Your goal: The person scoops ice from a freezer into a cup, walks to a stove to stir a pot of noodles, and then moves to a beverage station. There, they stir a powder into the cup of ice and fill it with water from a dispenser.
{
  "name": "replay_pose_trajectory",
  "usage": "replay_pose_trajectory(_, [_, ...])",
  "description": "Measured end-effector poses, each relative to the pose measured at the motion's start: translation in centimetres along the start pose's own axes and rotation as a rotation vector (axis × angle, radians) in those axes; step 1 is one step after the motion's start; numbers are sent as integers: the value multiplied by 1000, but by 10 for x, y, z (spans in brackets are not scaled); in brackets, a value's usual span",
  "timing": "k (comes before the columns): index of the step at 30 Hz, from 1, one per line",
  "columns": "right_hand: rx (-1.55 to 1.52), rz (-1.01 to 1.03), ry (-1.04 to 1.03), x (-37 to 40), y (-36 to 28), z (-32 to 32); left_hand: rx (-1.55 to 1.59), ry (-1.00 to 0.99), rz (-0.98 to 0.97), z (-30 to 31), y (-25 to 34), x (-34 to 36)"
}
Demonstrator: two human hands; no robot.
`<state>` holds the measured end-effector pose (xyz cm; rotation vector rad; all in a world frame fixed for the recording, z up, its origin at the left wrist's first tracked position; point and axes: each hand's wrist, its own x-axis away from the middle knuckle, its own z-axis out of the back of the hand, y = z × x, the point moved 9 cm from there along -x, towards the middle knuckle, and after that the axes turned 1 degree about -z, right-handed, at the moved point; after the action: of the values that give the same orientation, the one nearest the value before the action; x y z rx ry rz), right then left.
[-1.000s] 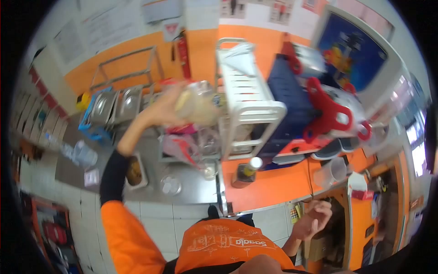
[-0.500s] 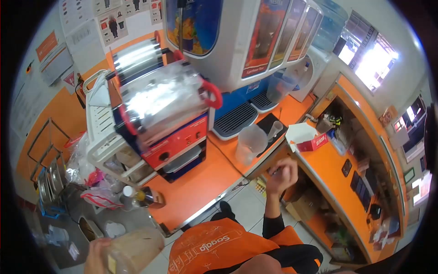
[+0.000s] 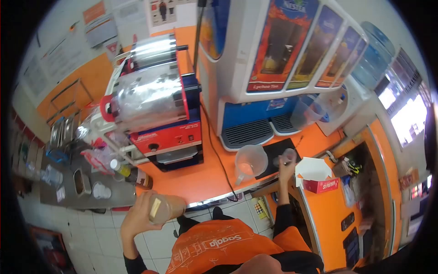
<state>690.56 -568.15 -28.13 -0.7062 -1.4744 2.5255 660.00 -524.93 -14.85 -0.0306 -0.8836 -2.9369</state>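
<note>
My left hand (image 3: 137, 213) is wrapped round a large translucent container (image 3: 172, 208) with brownish contents and a pale label, held tilted near the counter's front edge. My right hand (image 3: 286, 170) has its fingers round a small clear cup (image 3: 288, 155) over a black mat (image 3: 273, 150). Just left of that cup stands a big translucent pitcher (image 3: 251, 162) on the orange counter (image 3: 207, 182). An open white and red box (image 3: 315, 174) sits right of my right hand.
A sealing machine (image 3: 169, 137) stands at the left, a drink dispenser (image 3: 242, 109) behind the pitcher. Bottles (image 3: 137, 176) are at the counter's left end, beside a metal table (image 3: 109, 201). Another pitcher (image 3: 303, 114) is by the dispenser; a cable crosses the counter.
My right hand has reached to the small cup and closed round it. My left hand has brought the container up and inward. The head view has shifted.
</note>
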Motion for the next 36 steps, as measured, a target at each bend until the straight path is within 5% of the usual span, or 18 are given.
replay_pose_trajectory(2, [-118, 161, 215, 12, -16, 31, -48, -15, 80, -11, -5, 2])
replay_pose_trajectory(3, [-200, 218, 168, 27, -78, 53, -49, -4, 116, -15, -10, 5])
replay_pose_trajectory(5, [-158, 301, 451, 67, -137, 88, -115, 89, 139, -17, -20, 8])
replay_pose_trajectory(6, [2, 390, 404, 87, -162, 88, -142, 82, 193, -19, -27, 12])
replay_pose_trajectory(7, [-17, 534, 329, 111, -199, 80, -146, 95, 211, -20, -30, 16])
replay_pose_trajectory(8, [-604, 486, -40, 122, -197, 43, -118, 122, 242, -19, -35, 19])
replay_pose_trajectory(9, [-391, 758, -255, 146, -216, 15, -92, 152, 273, -17, -43, 23])
replay_pose_trajectory(11, [-499, 589, -618, 195, -248, -52, -105, 185, 249, -23, -59, 31])
replay_pose_trajectory(13, [-467, 313, -950, 238, -210, -141, 88, 326, 202, -23, -67, 36])
replay_pose_trajectory(17, [-270, 436, -973, 277, -176, -208, 379, 583, 187, -50, -94, 48])
replay_pose_trajectory(21, [-366, 290, -1059, 291, -156, -213, 834, 717, 80, -97, -124, 38])
replay_pose_trajectory(23, [-371, 199, -1113, 292, -160, -203, 883, 597, 125, -111, -129, 30])
replay_pose_trajectory(25, [-162, 583, -727, 275, -200, -153, 844, 667, 97, -88, -122, 31])
replay_pose_trajectory(26, [-162, 588, -728, 274, -219, -140, 697, 591, 97, -78, -113, 29])
replay_pose_trajectory(28, [-316, 676, -908, 287, -273, -113, 425, 505, 72, -51, -86, 30])
replay_pose_trajectory(32, [-287, 809, -1177, 343, -327, -111, 425, 197, 158, -37, -63, 41])
replay_pose_trajectory(36, [-363, 593, -1294, 365, -323, -119, 848, 40, 46, -74, -81, 65])
